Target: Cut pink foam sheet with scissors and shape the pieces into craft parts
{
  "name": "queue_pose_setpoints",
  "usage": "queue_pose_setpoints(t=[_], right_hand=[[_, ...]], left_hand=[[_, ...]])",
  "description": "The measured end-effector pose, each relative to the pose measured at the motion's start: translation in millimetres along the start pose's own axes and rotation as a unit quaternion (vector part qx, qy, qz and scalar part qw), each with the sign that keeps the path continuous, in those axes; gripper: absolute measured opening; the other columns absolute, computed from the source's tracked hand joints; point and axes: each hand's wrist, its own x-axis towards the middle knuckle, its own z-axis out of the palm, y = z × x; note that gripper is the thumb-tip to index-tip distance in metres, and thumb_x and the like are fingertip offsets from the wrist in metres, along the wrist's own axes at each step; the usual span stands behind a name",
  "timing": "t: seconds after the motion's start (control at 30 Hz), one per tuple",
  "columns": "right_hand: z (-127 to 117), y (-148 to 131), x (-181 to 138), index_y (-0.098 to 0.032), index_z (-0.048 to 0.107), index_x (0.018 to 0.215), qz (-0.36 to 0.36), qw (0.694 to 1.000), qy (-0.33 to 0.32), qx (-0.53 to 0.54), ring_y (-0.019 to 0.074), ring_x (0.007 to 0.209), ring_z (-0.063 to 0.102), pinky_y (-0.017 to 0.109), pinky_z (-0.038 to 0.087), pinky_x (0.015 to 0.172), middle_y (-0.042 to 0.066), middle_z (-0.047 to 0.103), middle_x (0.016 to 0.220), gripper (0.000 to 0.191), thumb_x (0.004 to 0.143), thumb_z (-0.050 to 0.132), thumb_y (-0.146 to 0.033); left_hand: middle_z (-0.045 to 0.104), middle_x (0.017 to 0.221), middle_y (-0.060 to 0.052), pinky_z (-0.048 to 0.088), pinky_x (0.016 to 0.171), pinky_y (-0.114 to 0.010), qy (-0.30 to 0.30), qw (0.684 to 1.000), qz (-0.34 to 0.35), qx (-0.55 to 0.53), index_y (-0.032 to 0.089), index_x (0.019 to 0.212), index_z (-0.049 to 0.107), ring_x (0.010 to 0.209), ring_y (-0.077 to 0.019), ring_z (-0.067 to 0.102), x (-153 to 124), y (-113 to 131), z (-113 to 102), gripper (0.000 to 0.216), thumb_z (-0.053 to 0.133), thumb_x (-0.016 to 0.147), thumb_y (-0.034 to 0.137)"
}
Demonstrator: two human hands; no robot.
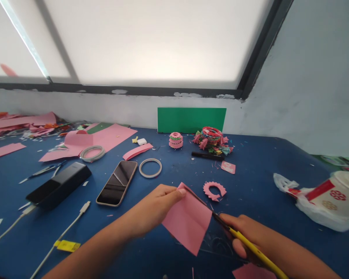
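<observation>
My left hand [159, 207] pinches a square piece of pink paper [190, 223] at its top corner, thumb on top. My right hand [247, 232] grips scissors [244, 238] with dark blades and a long yellow handle. Their blades lie along the paper's upper right edge, touching it. Part of the grip is hidden behind my fingers. Just beyond the paper, a pink zigzag-edged paper ring [208, 186] with a gap lies on the blue table [258, 174]. Another pink paper piece [254, 272] shows at the bottom edge, below my right hand.
A phone [118, 183], a black box-shaped device [59, 184], tape rolls [150, 168] and a white cable [65, 230] lie left. Folded-paper stacks [176, 140] and a black pen [207, 156] sit behind. A cup in a plastic bag [325, 209] stands right. Paper scraps [20, 124] pile far left.
</observation>
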Motion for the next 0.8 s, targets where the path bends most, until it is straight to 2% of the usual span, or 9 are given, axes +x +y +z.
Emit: queue_pose_setpoints(t=[0.1,0.23,0.33,0.4,0.47,0.53,0.6,0.7,0.8], right_hand=[[1,9,3,-0.019,0.057,0.078,-0.024,1.000,0.004,-0.001,0.0090,0.047,0.038,0.018,0.031,0.043,-0.001,0.052,0.058,0.041,0.084,0.042,-0.056],[4,16,8,-0.018,0.049,0.071,-0.021,1.000,0.001,0.019,0.0074,0.043,0.035,0.018,0.030,0.043,-0.004,0.049,0.053,0.039,0.090,0.031,-0.047],[5,13,8,-0.019,0.047,0.067,-0.008,1.000,-0.001,0.026,0.0071,0.043,0.034,0.017,0.027,0.042,-0.005,0.047,0.051,0.032,0.088,0.038,-0.042],[6,10,7,-0.018,0.046,0.061,0.008,0.999,0.001,0.036,0.0071,0.043,0.034,0.017,0.027,0.041,-0.005,0.044,0.049,0.034,0.085,0.043,-0.042],[7,6,6,-0.018,0.044,0.054,0.039,0.998,0.004,0.056,0.0075,0.042,0.033,0.019,0.029,0.043,-0.004,0.039,0.047,0.043,0.086,0.038,-0.046],[7,2,6,-0.017,0.044,0.051,0.077,0.994,0.007,0.077,0.0078,0.041,0.032,0.020,0.030,0.044,-0.004,0.037,0.046,0.051,0.086,0.032,-0.052],[7,-3,6,-0.017,0.047,0.054,0.096,0.992,0.002,0.080,0.0079,0.041,0.031,0.020,0.030,0.044,-0.004,0.039,0.047,0.049,0.086,0.032,-0.051],[7,-9,5,-0.017,0.047,0.059,0.084,0.995,0.005,0.053,0.0077,0.043,0.031,0.019,0.029,0.043,-0.003,0.046,0.050,0.041,0.087,0.034,-0.043],[7,-10,4,-0.017,0.044,0.056,0.051,0.998,0.022,0.041,0.0072,0.043,0.033,0.017,0.029,0.042,-0.002,0.047,0.049,0.042,0.088,0.029,-0.041]], left_hand=[[0.058,0.071,-0.004,0.035,0.056,-0.023,-0.005,1.000,-0.011,-0.011,0.012,0.074,0.062,0.064,-0.0145,0.051,-1,1,0,0.039,0.051,0.078,0.049],[0.059,0.071,-0.003,0.034,0.056,-0.023,-0.010,1.000,-0.024,-0.004,0.012,0.072,0.063,0.062,-0.0133,0.050,-4,2,-2,0.035,0.051,0.079,0.044],[0.060,0.074,-0.003,0.035,0.057,-0.022,-0.014,1.000,-0.016,0.017,0.012,0.075,0.065,0.064,-0.0137,0.051,-5,5,-1,0.033,0.050,0.080,0.042],[0.060,0.075,-0.003,0.036,0.058,-0.022,-0.038,0.999,-0.012,0.021,0.012,0.076,0.065,0.066,-0.0142,0.052,-6,7,2,0.034,0.048,0.081,0.041],[0.061,0.076,-0.003,0.037,0.059,-0.022,-0.058,0.998,-0.008,0.014,0.013,0.075,0.065,0.067,-0.0140,0.053,-6,7,4,0.034,0.046,0.082,0.040],[0.060,0.074,-0.002,0.036,0.058,-0.022,-0.051,0.999,-0.006,0.013,0.014,0.073,0.064,0.065,-0.0133,0.052,-6,7,5,0.034,0.047,0.082,0.041],[0.059,0.072,-0.001,0.036,0.057,-0.022,-0.036,0.999,-0.001,0.019,0.014,0.071,0.064,0.064,-0.0129,0.051,-5,5,5,0.034,0.048,0.082,0.041],[0.058,0.073,-0.002,0.036,0.057,-0.022,-0.040,0.999,0.003,0.015,0.014,0.072,0.063,0.064,-0.0131,0.050,-5,4,4,0.034,0.046,0.082,0.042],[0.053,0.067,-0.001,0.033,0.054,-0.022,-0.040,0.999,0.006,0.031,0.014,0.068,0.059,0.060,-0.0119,0.047,-6,6,4,0.035,0.046,0.083,0.043]])
